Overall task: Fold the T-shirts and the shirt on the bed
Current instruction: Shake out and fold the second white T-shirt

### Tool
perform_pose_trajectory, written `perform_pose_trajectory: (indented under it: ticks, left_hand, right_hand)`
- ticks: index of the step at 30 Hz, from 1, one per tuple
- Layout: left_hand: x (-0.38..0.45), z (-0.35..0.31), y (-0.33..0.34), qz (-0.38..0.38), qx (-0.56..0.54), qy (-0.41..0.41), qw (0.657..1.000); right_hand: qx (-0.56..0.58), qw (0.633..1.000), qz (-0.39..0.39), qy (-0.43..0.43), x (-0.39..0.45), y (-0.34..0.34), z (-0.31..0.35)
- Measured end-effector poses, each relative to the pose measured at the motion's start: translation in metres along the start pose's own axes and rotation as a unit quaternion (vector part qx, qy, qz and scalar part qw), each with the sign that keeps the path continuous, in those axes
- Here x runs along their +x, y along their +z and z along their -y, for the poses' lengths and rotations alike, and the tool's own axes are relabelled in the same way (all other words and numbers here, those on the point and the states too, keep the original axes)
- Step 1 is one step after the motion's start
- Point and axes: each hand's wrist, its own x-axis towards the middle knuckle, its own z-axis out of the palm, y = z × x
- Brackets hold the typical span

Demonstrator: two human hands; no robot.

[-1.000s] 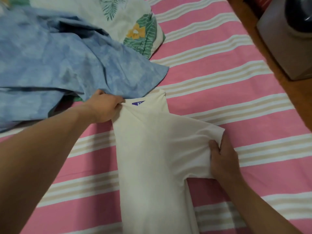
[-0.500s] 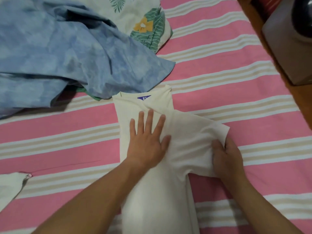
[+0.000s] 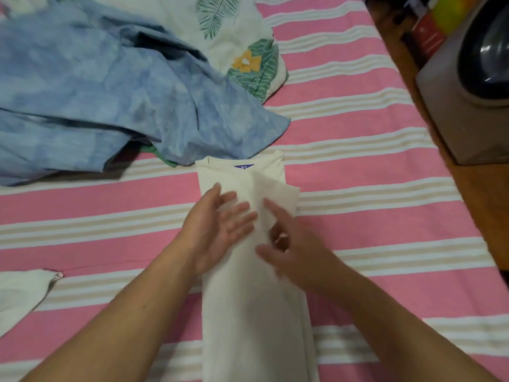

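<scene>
**Cream T-shirt folded to a strip, both hands on it**

Cream T-shirt (image 3: pixel 248 312) lies mid-bed (image 3: pixel 371 188) as a narrow lengthwise strip, collar label away from the person. Left hand (image 3: pixel 217 230): fingers spread, blurred, over the T-shirt's upper part. Right hand (image 3: pixel 292 252): grip state cannot be told, blurred. Blue shirt (image 3: pixel 110 100) lies crumpled just beyond the collar.

I see a bed (image 3: pixel 358 150) under a pink sheet with white and beige stripes; past its right edge, brown wooden floor (image 3: pixel 479 194) and a grey appliance (image 3: pixel 468 111) with dark rounded glass.
</scene>
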Motion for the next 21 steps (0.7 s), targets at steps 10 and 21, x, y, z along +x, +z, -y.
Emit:
perform_pose_trajectory:
  ticks: [10, 21]
  left_hand:
    - [0.004, 0.05, -0.025, -0.151, 0.042, 0.048, 0.986]
    - [-0.031, 0.028, -0.045, -0.09, 0.534, -0.051, 0.839]
  right_hand:
    - [-0.209, 0.966, -0.148, 0.034, 0.071, -0.025, -0.035]
    - [-0.177, 0.964, -0.158, 0.118, 0.128, -0.034, -0.043]
